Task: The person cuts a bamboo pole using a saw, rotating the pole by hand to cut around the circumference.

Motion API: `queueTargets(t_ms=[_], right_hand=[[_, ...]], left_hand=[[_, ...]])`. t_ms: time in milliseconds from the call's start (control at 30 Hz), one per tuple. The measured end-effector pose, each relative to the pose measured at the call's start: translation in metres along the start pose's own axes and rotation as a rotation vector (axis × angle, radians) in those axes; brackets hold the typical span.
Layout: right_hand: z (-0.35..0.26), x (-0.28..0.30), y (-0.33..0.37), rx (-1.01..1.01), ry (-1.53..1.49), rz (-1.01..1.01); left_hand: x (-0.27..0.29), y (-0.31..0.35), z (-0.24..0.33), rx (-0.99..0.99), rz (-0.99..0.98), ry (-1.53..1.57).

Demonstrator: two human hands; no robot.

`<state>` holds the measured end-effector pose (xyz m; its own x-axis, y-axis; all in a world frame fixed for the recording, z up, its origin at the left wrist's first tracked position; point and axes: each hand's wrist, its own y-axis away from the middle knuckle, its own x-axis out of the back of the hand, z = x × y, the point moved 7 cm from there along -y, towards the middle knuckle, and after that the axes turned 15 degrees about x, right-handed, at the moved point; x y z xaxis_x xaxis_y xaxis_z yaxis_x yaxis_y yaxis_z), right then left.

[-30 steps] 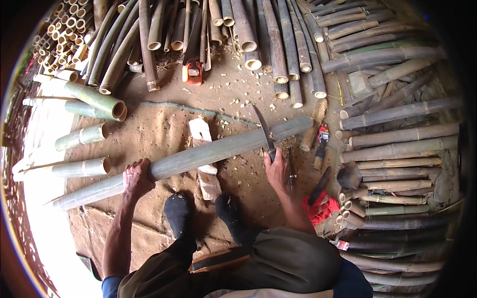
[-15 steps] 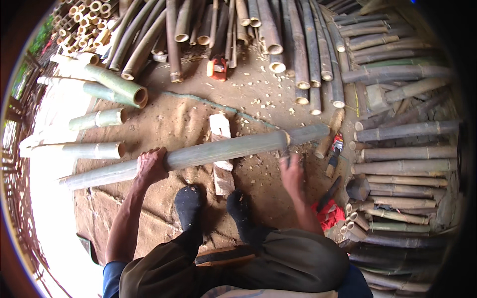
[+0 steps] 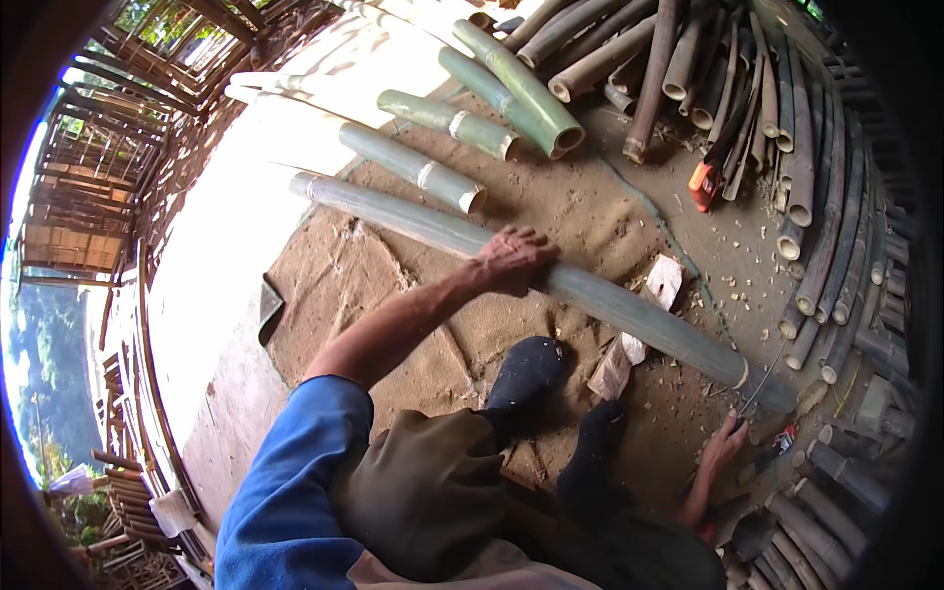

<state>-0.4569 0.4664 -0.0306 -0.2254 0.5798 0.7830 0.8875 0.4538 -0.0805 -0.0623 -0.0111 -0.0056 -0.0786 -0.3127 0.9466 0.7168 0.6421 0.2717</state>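
A long grey-green bamboo pole [image 3: 639, 320] lies slantwise before me, across a pale split wood block [image 3: 665, 282]. My left hand [image 3: 519, 260] is wrapped over the pole near its middle, fingers closed. Near the pole's right end, my right hand [image 3: 724, 442] is closed round the dark handle of a thin-bladed knife [image 3: 753, 399]. The blade is seen almost edge-on beside the pole's ringed joint; whether it touches the bamboo I cannot tell. My feet in dark footwear [image 3: 529, 374] stand on the near side of the pole.
Shorter green bamboo pieces [image 3: 413, 167] lie beyond the pole on a brown ground cloth [image 3: 354, 315]. Many dried poles [image 3: 836, 216] are stacked at the far right, with an orange tool [image 3: 704, 185] among their ends. A slatted fence [image 3: 128, 344] runs along the left.
My view has swung left, so the scene appears turned clockwise. The right hand, blurred beside the pole before, now shows a thin blade near its right end. My left hand still grips the pole.
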Motion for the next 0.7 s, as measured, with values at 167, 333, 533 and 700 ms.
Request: queueTargets(t_ms=[167,333,533,700], right_hand=[[-0.028,0.021,0.035,0.064,0.03,-0.105],[-0.021,0.001,0.072,0.227,-0.009,-0.077],[-0.098,-0.026,0.095,-0.049,-0.429,-0.156],[-0.21,-0.045,0.074,0.35,-0.215,-0.161]], left_hand=[[0.007,0.043,-0.12,0.157,0.12,-0.004],[0.012,0.021,-0.11,0.035,0.08,-0.014],[0.022,0.018,-0.044,0.011,0.04,0.147],[0.043,0.011,0.057,-0.057,0.123,0.199]])
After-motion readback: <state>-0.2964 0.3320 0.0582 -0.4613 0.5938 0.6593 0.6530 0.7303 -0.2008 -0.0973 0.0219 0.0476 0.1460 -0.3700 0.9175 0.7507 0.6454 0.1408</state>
